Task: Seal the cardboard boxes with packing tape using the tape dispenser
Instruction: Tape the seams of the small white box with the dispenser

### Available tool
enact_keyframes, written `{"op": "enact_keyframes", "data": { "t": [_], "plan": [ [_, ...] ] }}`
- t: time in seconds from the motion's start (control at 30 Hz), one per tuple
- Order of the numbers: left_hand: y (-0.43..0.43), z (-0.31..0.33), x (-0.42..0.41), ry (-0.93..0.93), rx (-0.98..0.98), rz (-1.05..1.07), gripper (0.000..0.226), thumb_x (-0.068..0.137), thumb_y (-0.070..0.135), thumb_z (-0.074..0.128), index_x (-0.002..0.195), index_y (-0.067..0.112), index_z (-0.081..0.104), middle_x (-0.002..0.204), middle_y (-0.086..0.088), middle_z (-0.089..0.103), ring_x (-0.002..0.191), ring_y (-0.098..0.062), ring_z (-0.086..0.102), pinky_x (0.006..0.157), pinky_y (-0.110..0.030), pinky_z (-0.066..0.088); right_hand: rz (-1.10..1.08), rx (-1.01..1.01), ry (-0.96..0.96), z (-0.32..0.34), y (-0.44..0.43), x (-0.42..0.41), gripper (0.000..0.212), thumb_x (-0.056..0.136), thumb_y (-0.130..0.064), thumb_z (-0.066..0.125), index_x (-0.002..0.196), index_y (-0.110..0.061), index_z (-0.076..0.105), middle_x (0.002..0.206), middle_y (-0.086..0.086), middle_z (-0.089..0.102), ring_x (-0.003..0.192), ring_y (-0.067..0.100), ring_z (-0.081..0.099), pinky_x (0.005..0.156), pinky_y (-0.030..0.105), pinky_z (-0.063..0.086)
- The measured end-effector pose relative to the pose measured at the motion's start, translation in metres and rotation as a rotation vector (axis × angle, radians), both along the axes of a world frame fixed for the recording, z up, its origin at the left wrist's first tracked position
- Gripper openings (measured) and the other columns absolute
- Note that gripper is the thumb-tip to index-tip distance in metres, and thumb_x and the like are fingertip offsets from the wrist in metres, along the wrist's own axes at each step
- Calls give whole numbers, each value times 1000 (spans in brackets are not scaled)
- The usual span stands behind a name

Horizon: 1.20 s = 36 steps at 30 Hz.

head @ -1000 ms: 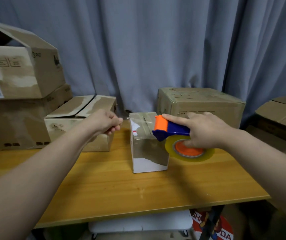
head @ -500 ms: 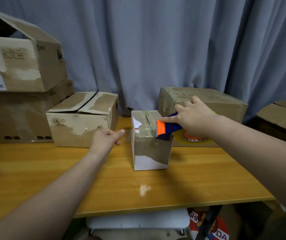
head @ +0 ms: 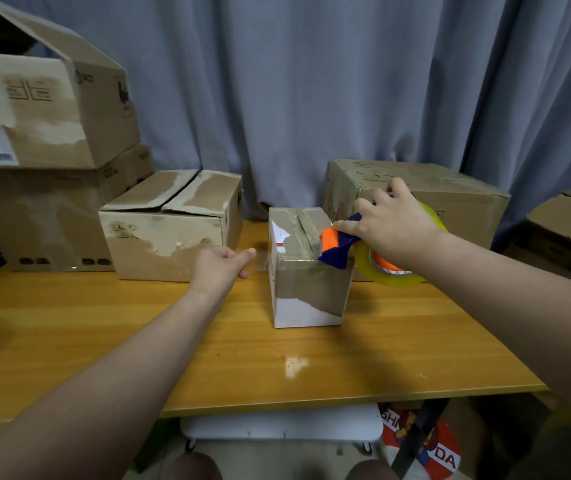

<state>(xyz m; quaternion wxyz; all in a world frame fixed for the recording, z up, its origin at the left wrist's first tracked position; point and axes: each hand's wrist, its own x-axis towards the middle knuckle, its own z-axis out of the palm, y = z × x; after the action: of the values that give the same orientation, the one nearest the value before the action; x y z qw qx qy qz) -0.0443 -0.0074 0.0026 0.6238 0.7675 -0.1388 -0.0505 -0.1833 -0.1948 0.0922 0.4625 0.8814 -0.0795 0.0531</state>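
A grey-blue curtain [head: 311, 81] hangs behind a wooden worktop [head: 104, 341] crowded with cardboard boxes: two large worn boxes [head: 35, 220] are stacked at the back left corner, the upper one with a flap raised; a wide sealed box [head: 450, 195] sits along the back edge towards the right; and a medium box [head: 166, 237] with its top flaps closed but slightly lifted stands just in front of the stack. At the middle of the worktop, nearer the back edge than the front, stands the small box [head: 308, 282] being sealed, its top flaps shut. The person's right hand [head: 391, 226] grips the blue-and-orange tape dispenser [head: 337, 247], fingers wrapped over its handle and its yellowish roll [head: 391, 271], with the orange head resting on the box's top right edge. The left hand [head: 220, 268], just beside the box's left side, pinches the free end of a strip of clear tape [head: 260, 261] pulled taut between thumb and curled fingers, the strip reaching the box's upper left edge
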Motion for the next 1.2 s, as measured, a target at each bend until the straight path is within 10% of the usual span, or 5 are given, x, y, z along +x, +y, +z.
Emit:
{"op": "enact_keyframes", "data": {
  "t": [0.33,0.6,0.83,1.2],
  "plan": [
    [-4,-12,-2,60,29,-4,37,87,27,67,59,10,50,51,1,49,52,-8,39,94,-45,45,7,32,-35,-14,-7,0,55,97,-25,50,146,-34,26,124,5,53,112,30,51,96,45,31],
    [-12,-18,4,97,-44,22,36,87,25,67,60,12,48,56,-2,49,55,-13,42,70,-29,37,33,42,-51,-19,-13,0,57,96,-25,52,146,-33,26,123,5,53,111,30,52,97,46,31],
    [-32,-43,-10,530,-34,-94,40,89,43,62,64,16,45,57,2,38,45,-10,27,36,-19,22,3,77,-115,-32,-14,-5,57,96,-26,47,148,-34,25,117,5,53,105,31,52,93,44,33],
    [-25,-27,-3,481,387,-309,56,92,63,37,76,13,58,47,6,56,34,-6,31,36,-15,22,-2,67,-97,-28,-11,-2,55,97,-29,50,147,-33,27,122,7,53,111,32,51,96,45,33]
  ]
}}
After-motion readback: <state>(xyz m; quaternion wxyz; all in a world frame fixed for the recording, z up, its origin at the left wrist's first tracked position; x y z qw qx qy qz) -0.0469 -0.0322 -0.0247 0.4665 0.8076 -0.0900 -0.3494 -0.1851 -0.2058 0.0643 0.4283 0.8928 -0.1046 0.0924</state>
